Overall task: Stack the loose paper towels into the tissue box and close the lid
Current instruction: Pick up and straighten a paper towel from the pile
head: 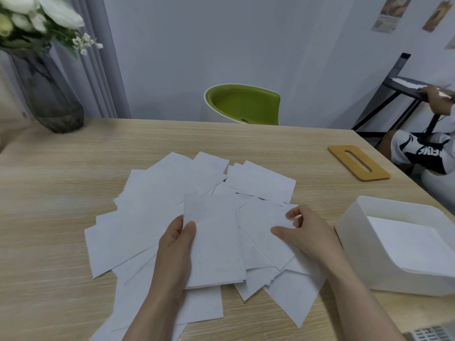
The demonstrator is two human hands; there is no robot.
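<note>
Several loose white paper towels (157, 193) lie fanned out over the middle of the wooden table (49, 183). My left hand (176, 249) holds a small stack of towels (214, 242) by its left edge, thumb on top. To its right, my right hand (301, 232) pinches the far corner of a towel (263, 232) lying on the pile. An open white tissue box (354, 217) stands at the right with a few towels flat inside. Its wooden lid (358, 162) with a slot lies apart near the table's far right corner.
A dark glass vase (49, 94) with white flowers stands at the far left of the table. A green chair (242, 104) is behind the far edge. Another person's legs and hand (423, 148) show at the right beside a black rack.
</note>
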